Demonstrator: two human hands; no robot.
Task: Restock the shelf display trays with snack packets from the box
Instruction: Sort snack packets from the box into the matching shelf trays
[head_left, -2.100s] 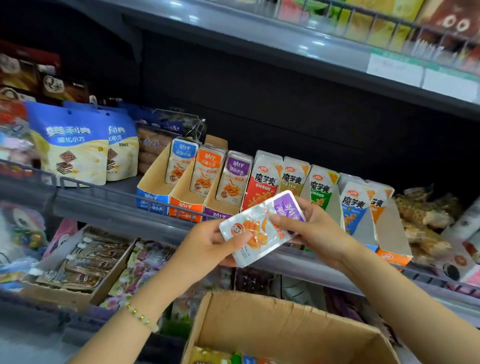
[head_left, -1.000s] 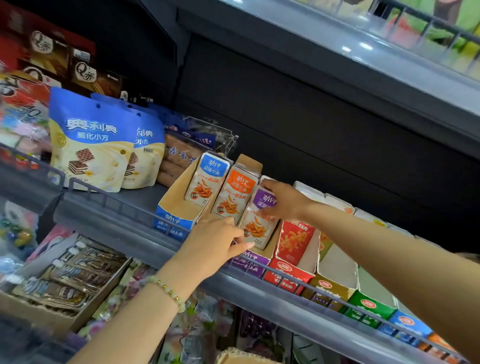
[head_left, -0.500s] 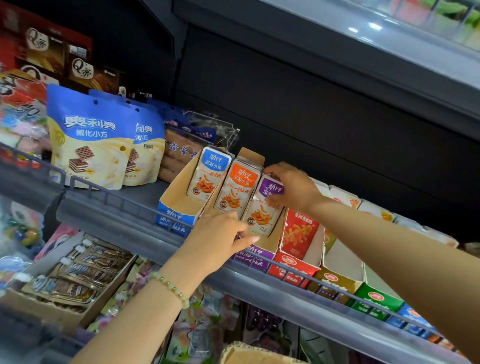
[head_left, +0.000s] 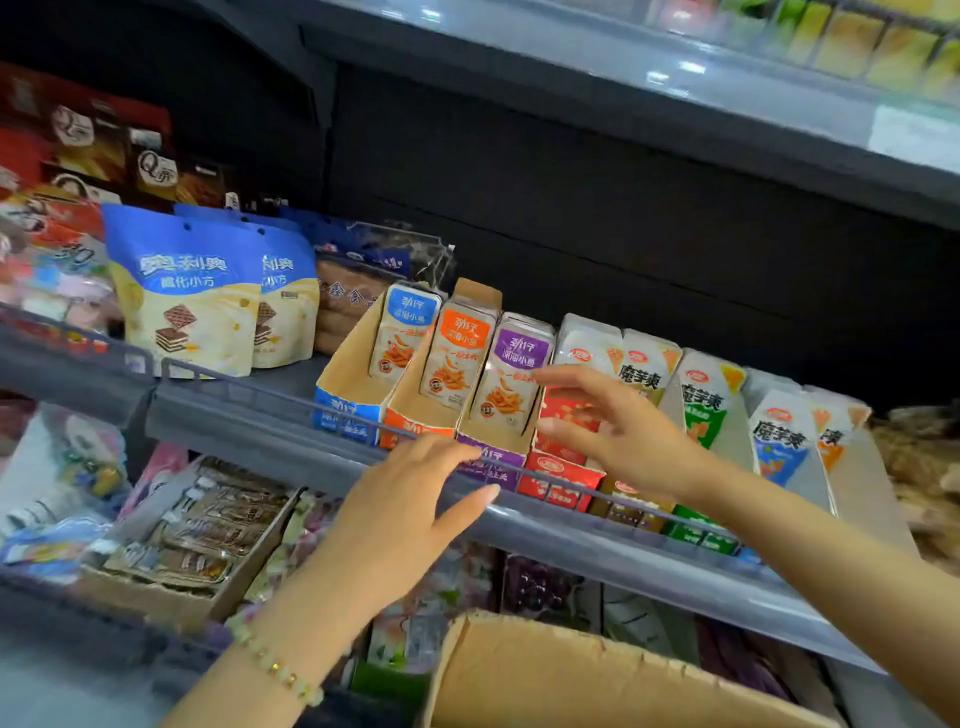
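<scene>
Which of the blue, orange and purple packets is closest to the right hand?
The purple packet, rightmost of the three, just beside the right hand.

Three cardboard display trays stand side by side on the shelf (head_left: 571, 540) before me: blue tray (head_left: 343, 415), orange tray (head_left: 415, 410), purple tray (head_left: 493, 434), left to right, touching. Each carries white packets standing upright and leaning back, topped in its own colour: blue packet (head_left: 402, 332), orange packet (head_left: 457, 353), purple packet (head_left: 511, 371). The brown cardboard box (head_left: 545, 675) lies open below, nearest me; contents out of view.
</scene>
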